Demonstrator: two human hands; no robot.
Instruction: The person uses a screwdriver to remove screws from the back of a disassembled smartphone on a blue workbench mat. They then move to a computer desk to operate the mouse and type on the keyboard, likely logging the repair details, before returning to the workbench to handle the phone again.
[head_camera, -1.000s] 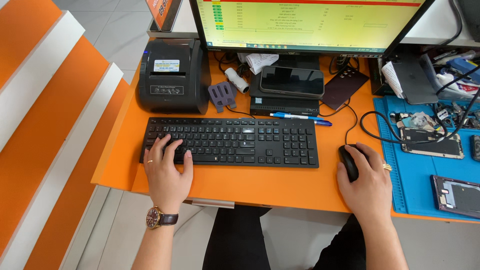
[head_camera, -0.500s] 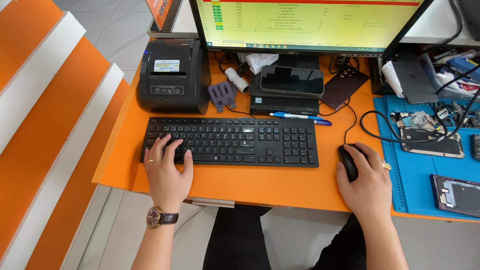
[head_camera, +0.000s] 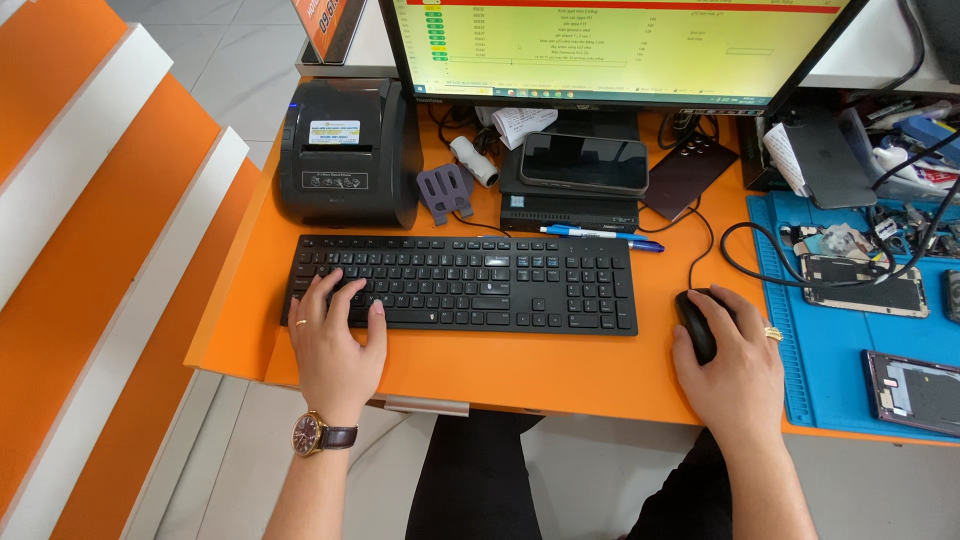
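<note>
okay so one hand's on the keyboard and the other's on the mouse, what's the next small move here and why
Probably a small nudge or click of the black mouse: the right hand already covers it, and the monitor shows an open table of rows. The left hand rests on the left end of the black keyboard, ready to type.

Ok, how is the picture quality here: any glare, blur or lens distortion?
Head view: even, bright light with soft shadows; sharp on the left hand, keyboard and right hand on the mouse; the monitor is bright but not washed out; faint reflection on the phone; desk edges bow slightly.
</note>
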